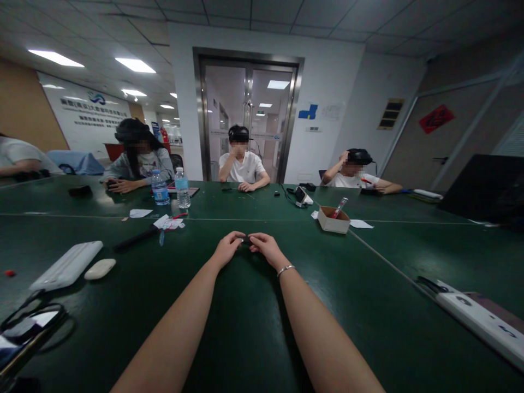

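Both hands pinch one small dark object

Left hand [226, 248] and right hand [266, 248] meet, fingers closed on a small dark object [246, 240], low over the smooth, dark green worktop [245, 327]; a thin metal bracelet [285, 269] circles the right wrist.

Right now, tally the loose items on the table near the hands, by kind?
Water bottles: 2
Cardboard box: 1
White power strip: 1
White flat case: 1
Small dark object between left hand and right hand: 1
Total: 6
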Demonstrator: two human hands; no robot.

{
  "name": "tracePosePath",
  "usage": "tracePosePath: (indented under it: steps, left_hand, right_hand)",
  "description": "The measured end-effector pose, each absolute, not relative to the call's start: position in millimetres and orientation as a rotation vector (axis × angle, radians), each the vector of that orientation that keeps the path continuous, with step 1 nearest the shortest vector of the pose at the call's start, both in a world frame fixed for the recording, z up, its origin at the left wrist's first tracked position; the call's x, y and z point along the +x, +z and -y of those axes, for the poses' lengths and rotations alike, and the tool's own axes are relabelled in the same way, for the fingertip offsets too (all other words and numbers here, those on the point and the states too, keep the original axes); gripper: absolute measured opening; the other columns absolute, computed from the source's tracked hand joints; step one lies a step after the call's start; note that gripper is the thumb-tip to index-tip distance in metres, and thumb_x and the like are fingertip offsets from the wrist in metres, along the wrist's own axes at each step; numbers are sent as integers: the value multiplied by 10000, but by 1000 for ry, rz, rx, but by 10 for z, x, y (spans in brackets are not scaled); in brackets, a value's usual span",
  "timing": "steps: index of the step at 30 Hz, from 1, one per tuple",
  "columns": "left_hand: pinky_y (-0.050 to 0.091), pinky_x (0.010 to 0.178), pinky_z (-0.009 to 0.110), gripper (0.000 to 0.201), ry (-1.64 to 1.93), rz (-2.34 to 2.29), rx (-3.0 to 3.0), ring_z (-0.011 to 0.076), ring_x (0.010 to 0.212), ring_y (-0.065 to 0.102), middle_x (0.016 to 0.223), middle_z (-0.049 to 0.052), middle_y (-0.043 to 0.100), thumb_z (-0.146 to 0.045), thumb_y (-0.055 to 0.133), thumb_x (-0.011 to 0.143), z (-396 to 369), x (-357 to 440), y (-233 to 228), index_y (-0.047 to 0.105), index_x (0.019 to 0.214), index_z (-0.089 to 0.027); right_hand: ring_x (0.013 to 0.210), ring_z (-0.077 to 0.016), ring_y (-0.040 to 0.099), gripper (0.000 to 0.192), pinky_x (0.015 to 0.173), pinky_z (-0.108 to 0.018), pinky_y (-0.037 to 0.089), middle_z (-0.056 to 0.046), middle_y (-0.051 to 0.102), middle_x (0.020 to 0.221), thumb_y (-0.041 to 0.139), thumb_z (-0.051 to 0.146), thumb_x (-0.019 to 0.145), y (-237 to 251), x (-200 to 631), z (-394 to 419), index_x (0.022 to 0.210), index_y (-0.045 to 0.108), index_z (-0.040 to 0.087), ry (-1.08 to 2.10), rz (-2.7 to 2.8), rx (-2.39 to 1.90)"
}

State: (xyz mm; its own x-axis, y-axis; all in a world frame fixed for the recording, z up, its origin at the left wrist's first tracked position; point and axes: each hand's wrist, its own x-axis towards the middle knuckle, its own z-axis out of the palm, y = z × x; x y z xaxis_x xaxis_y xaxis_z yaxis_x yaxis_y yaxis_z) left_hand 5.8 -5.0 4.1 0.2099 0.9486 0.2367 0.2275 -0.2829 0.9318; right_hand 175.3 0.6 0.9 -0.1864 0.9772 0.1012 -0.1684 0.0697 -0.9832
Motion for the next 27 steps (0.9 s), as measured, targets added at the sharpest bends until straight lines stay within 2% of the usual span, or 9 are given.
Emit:
tracePosePath:
  steps: [4,7,14,18,27]
  left_hand:
    - [338,495,208,386,1097,-1128,1691,103,515,435,588,-15,497,-451,426,799,39,63,45,606,971,-157]
    - [361,520,210,363,1106,-1120,1685,109,560,464,651,1,532,-433,477,773,32,68,48,612,972,-160]
    - [368,506,205,327,1113,-1096,1657,104,552,470,659,8,543,-398,481,776,42,74,58,612,955,-157]
    - [348,487,203,363,1098,-1141,1649,97,508,435,596,-16,493,-432,420,805,48,68,67,606,957,-159]
    - [358,496,196,333,1096,-1123,1634,96,552,452,686,0,523,-395,419,807,51,72,65,584,999,-179]
  right_hand:
    - [526,-76,589,221,525,-176,495,-40,655,716,700,218,694,15,1749,-2,874,643,104,1364,1259,-928]
    - [515,-72,582,232,514,-172,487,-34,653,704,704,233,688,13,1746,-3,873,645,106,1360,1258,-936]
    - [530,-75,585,226,526,-175,494,-37,653,717,693,240,697,13,1749,-8,877,649,110,1367,1283,-937]
    - [542,-77,592,225,543,-176,500,-40,650,720,681,229,709,16,1755,-7,890,644,101,1376,1272,-932]
    - [557,-91,598,263,559,-197,503,-44,645,709,675,265,712,-19,1768,-45,913,635,99,1368,1283,-937]
